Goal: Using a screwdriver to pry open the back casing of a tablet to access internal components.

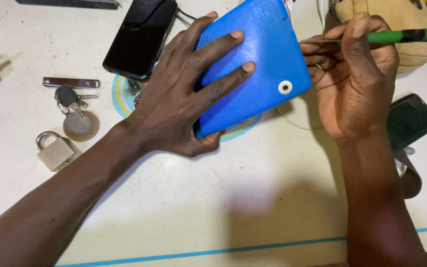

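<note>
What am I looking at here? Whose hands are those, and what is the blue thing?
The picture comes from a camera worn on a person's head, looking down, so you see that person's own two hands over a white table. The left hand lies flat on a blue case, a plastic shell with a small white ring near one corner. The right hand holds a screwdriver with a green and black handle, its thin metal tip at the case's edge. Around them lie a black phone, keys with a round tag, a padlock, and a dark green phone at the right. A tan bag sits at the top right.
</note>
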